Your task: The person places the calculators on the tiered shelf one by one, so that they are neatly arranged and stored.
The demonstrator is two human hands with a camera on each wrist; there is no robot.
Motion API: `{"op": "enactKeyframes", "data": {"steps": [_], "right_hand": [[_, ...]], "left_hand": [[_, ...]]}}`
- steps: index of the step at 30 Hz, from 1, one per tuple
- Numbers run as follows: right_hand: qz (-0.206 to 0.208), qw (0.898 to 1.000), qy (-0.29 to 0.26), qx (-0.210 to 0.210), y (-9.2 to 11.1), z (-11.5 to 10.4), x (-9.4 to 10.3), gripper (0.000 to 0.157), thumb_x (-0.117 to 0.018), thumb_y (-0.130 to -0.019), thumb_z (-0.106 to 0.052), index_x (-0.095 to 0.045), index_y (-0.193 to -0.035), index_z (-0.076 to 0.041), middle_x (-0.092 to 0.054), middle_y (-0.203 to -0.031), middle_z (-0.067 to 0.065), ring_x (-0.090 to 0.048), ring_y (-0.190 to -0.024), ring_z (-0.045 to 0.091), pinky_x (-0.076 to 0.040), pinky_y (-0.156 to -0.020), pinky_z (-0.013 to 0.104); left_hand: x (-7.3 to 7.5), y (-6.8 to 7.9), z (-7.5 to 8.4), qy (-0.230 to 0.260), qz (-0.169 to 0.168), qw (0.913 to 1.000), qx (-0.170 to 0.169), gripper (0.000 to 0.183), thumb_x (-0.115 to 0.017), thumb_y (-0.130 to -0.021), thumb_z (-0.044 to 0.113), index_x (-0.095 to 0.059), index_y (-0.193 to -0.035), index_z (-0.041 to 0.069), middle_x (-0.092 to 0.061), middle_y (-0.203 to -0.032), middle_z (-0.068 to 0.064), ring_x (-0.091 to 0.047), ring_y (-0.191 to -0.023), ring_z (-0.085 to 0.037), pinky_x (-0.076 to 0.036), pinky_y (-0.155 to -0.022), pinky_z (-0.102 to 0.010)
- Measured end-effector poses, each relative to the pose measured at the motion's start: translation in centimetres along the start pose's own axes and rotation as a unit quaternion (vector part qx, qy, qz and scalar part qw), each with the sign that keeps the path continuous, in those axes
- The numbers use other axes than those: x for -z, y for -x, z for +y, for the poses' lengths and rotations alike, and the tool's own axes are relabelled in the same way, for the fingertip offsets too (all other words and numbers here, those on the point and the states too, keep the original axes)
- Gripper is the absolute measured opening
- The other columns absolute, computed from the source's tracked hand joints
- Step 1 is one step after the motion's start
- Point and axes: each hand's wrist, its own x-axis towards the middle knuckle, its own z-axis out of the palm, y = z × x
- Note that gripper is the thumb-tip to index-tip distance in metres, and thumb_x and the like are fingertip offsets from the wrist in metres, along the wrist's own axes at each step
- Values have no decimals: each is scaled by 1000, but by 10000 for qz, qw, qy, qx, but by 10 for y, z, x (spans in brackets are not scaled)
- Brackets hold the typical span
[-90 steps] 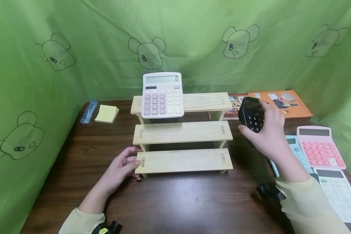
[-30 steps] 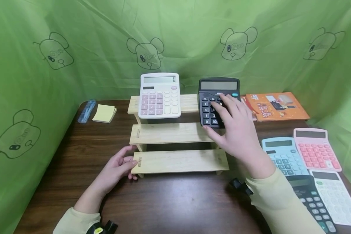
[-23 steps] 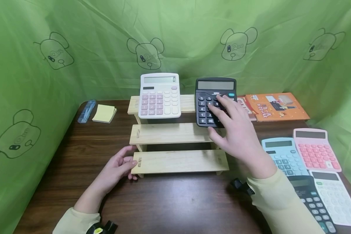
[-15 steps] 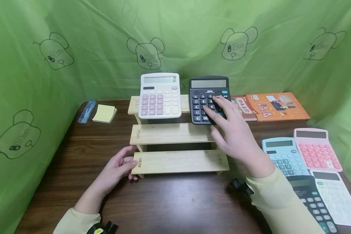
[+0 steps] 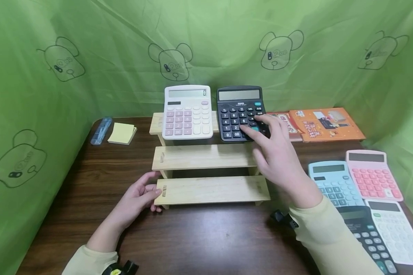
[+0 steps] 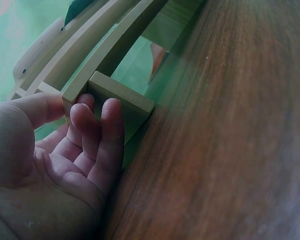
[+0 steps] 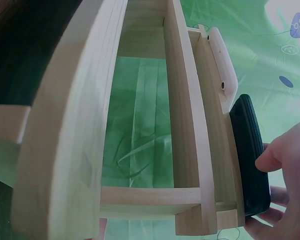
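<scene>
A three-tier wooden stand is at the middle of the table. On its top tier, a white calculator with lilac keys leans beside a black calculator, a narrow gap between them. My right hand touches the black calculator's keys and lower right side with extended fingertips; the thumb sits lower, near its bottom right. In the right wrist view the black calculator shows edge-on. My left hand pinches the left end of the lowest tier, thumb on top and fingers curled below, by the stand's leg.
At the right lie a light blue calculator, a pink calculator, a white calculator and a dark calculator. Behind are orange and red books. Yellow sticky notes and a blue clear object sit back left.
My right hand has brought the black calculator from mid-air at the right onto the top tier, then slid it left beside the white one. My left hand has stayed at the stand.
</scene>
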Motion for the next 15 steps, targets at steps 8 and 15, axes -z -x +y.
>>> {"op": "enactKeyframes", "data": {"steps": [8,15], "right_hand": [[410,9990,-135,87,-2,-2,-1,47,-57,-79,4,-67,-122,-11,-54,-137,12,-40,-131,35,-29,-113,47],[509,9986,2,162,-2,-3,-2,39,-64,-83,3,-67,-120,-8,-57,-135,8,-45,-130,29,-32,-112,40]], "left_hand": [[0,-1,-1,18,-76,10000,-36,53,-58,-98,14,-30,-143,9,-62,-98,-28,-56,-56,-19,-57,-64,-55],[0,-1,-2,3,-35,10000,6,54,-58,-98,16,-30,-143,10,-63,-98,-28,-57,-56,-20,-57,-64,-55]]}}
